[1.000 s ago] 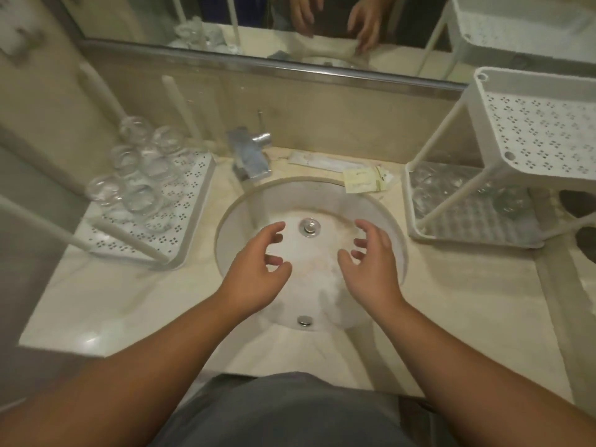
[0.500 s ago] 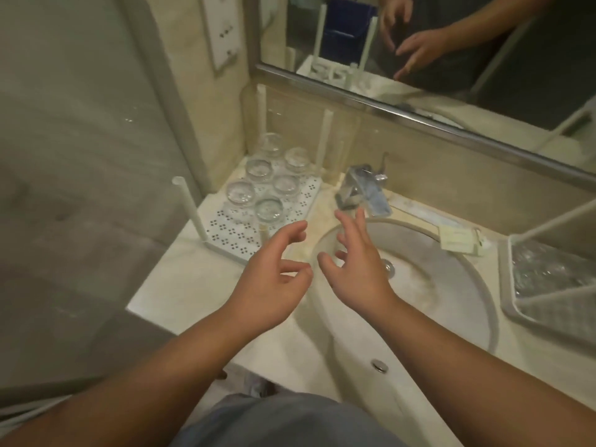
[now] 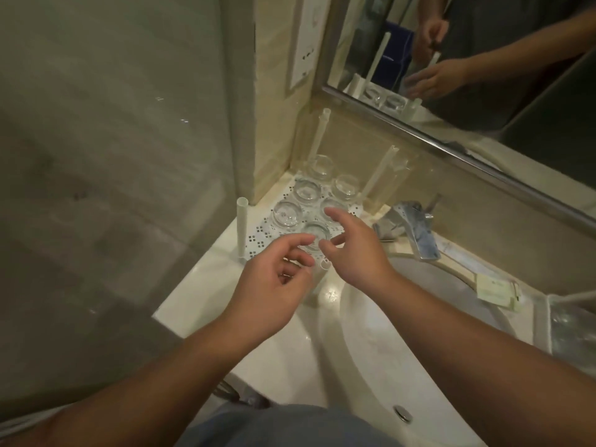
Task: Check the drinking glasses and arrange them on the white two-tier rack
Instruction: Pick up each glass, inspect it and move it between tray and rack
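Clear drinking glasses [image 3: 288, 213], six that you can count, stand in a cluster on the white perforated plastic rack tray [image 3: 258, 236] at about eleven o'clock from your hands, tucked into the corner where the beige wall meets the mirror [image 3: 483, 75]. White plastic posts [image 3: 242, 225] rise upright from the tray's corners. Your left hand [image 3: 271, 285] hovers at the tray's near edge, fingers loosely curled, thumb and forefinger apart, gripping nothing. Your right hand [image 3: 354, 250] is spread wide with fingers extended over the nearest glass [image 3: 317, 235], which sits at twelve o'clock between both hands; whether a fingertip touches its rim, you cannot tell. At three o'clock from your right hand, the chrome faucet [image 3: 416, 232] juts over the white oval sink basin [image 3: 419, 333] set in the cream marble tabletop [image 3: 200, 295]. Farther out at three o'clock, a small pale paper card [image 3: 495, 290] lies by the basin's rim, and beyond it the corner of a second white rack [image 3: 541, 321] shows at the frame's right edge, with blurred clear glassware on its lower level. Your hands show reflected in the mirror at one o'clock.
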Demonstrator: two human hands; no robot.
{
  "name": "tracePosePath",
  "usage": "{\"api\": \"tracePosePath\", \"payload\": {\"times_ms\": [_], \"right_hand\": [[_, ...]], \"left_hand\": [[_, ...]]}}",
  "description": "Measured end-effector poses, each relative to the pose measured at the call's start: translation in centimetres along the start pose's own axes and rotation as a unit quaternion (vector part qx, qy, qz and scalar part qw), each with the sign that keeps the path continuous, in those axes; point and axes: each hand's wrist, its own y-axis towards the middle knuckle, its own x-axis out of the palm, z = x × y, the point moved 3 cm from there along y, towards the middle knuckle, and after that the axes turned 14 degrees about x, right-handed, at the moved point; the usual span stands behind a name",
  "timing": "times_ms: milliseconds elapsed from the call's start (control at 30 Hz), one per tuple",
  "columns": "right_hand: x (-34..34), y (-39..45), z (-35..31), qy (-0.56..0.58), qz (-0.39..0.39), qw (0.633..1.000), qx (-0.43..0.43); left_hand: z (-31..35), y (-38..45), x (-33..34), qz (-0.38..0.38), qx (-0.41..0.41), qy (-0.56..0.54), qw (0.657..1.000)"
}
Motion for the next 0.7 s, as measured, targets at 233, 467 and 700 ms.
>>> {"api": "tracePosePath", "payload": {"times_ms": [233, 467, 700], "right_hand": [[1.9, 3.3, -0.7, -0.258, -0.046, 0.964, -0.044], [2.9, 4.7, -0.8, -0.344, -0.043, 0.936, -0.055], [3.4, 4.6, -0.1, -0.321, -0.068, 0.944, -0.039]], "left_hand": [[-2.8, 1.5, -0.7, 0.032, -0.051, -0.003, 0.998], [-4.6, 2.3, -0.8, 0.049, -0.105, -0.018, 0.993], [-5.2, 3.0, -1.1, 0.041, -0.132, -0.004, 0.99]]}}
